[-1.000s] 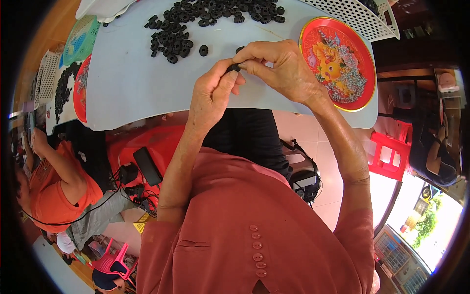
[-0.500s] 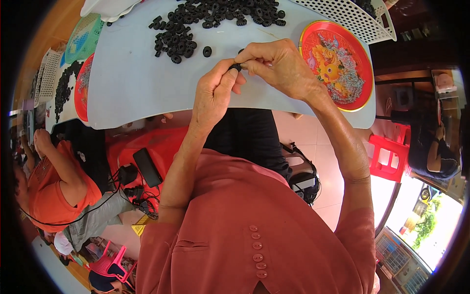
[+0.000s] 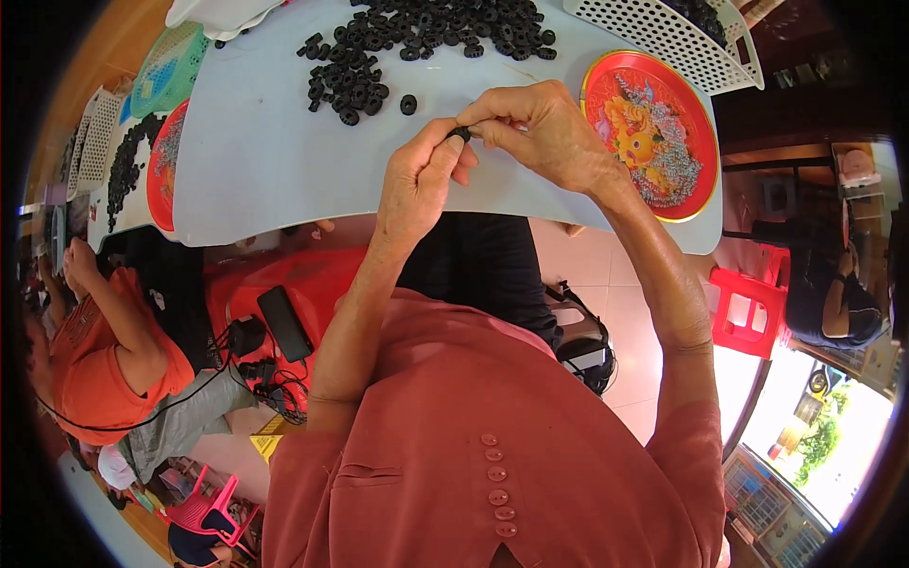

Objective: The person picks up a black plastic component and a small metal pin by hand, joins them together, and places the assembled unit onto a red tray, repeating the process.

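Observation:
My left hand is closed, pinching a small black toy wheel between thumb and fingers above the near part of the table. Against the wheel's right side, the thumb and fingertips of my right hand are pressed together. Whatever they hold is too small to make out. One loose black wheel lies just beyond my left hand. Farther back spreads a heap of similar black wheels. Beside my right wrist, a round red tray with a floral print carries many tiny silvery pieces.
A white perforated basket with black parts stands at the far right of the pale table. At left are a green basket and a co-worker in an orange top. A phone lies on a red seat; a red stool stands right.
The view has shifted slightly, so the table's contents sit a little lower and some farther right. Both hands keep the same pinched pose at the wheel.

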Demonstrator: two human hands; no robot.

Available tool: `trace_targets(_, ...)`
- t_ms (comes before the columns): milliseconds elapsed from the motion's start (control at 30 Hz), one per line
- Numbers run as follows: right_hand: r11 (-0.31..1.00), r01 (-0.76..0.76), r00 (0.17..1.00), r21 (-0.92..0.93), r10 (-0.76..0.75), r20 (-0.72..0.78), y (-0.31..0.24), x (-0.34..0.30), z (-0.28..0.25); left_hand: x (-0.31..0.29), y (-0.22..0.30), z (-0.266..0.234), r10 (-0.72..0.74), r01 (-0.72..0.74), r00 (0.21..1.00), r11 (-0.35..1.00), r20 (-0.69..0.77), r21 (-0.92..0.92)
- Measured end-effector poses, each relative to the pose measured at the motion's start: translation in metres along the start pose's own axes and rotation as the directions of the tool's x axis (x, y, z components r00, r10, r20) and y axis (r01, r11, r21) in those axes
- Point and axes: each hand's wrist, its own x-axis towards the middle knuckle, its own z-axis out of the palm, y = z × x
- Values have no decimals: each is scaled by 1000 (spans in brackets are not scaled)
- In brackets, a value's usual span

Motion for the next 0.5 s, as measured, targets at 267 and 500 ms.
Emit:
trace_targets(267,998,-47,996,-40,50,77,1,7,-1,-1,-4,3,16,-17,998,1000,-58,-23)
trace_targets(500,1000,10,1000,-28,-10,-10,0,9,3,-1,-4,5,12,-15,992,999,-125,-29)
